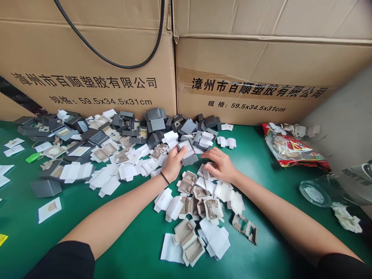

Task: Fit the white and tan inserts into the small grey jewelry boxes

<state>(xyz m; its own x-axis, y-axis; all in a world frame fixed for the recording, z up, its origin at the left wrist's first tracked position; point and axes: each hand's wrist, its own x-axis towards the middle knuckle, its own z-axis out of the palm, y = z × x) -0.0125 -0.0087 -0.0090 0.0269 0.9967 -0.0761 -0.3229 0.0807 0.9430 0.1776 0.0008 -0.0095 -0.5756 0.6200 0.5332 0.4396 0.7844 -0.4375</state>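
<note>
My left hand (173, 162) grips a small grey box (188, 152) with a white lining, held just above the green table (261, 170). A black band circles that wrist. My right hand (220, 164) lies beside the box with fingers curled over a white paper insert (207, 169) at the top of a pile of folded white and beige card inserts (200, 217). Behind both hands lies a heap of grey boxes (157, 126), some open and some closed.
Two large printed cardboard cartons (255, 69) wall off the back of the table. More boxes and white papers (75, 155) spread to the left. A red snack bag (293, 149) and a clear glass jar (343, 188) on its side lie at the right.
</note>
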